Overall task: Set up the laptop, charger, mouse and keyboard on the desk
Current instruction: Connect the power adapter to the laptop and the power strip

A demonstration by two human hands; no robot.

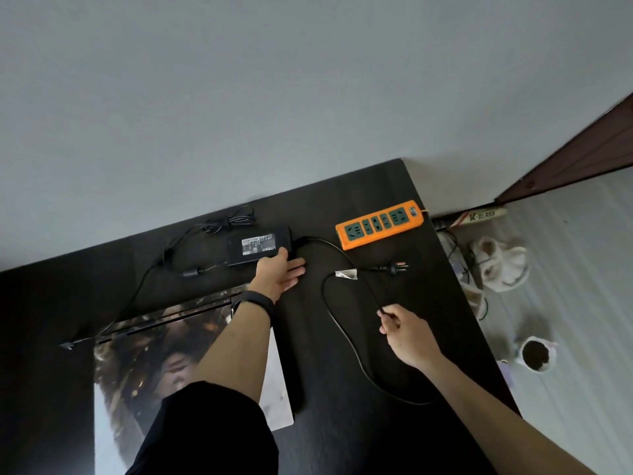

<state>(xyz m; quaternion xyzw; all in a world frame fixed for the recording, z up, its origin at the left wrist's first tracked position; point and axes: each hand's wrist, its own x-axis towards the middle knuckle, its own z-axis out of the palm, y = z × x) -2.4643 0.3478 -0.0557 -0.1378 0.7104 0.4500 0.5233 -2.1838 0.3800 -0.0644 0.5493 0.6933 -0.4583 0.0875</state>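
While my left hand (279, 273) — fingers flat — steadies the likely-heavy charger (260, 246), my right hand (407, 332) pinches its floppy cord (368, 289).

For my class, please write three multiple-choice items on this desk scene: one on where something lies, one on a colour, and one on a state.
1. Where is the orange plastic power strip relative to the black rectangular power adapter?
A on top of it; B to its right on the dark wooden desk; C on the floor.
2. What colour are the strip's socket faces?
A white; B red; C green.
3. What state is the black mains plug in?
A lying unplugged on the desk; B pushed into the strip; C held in the left hand.

Answers:
1 B, the strip lies near the desk's far right corner.
2 C, green panels sit in the orange casing.
3 A, its pins are bare and short of the strip; the right hand pinches the black power cable instead.
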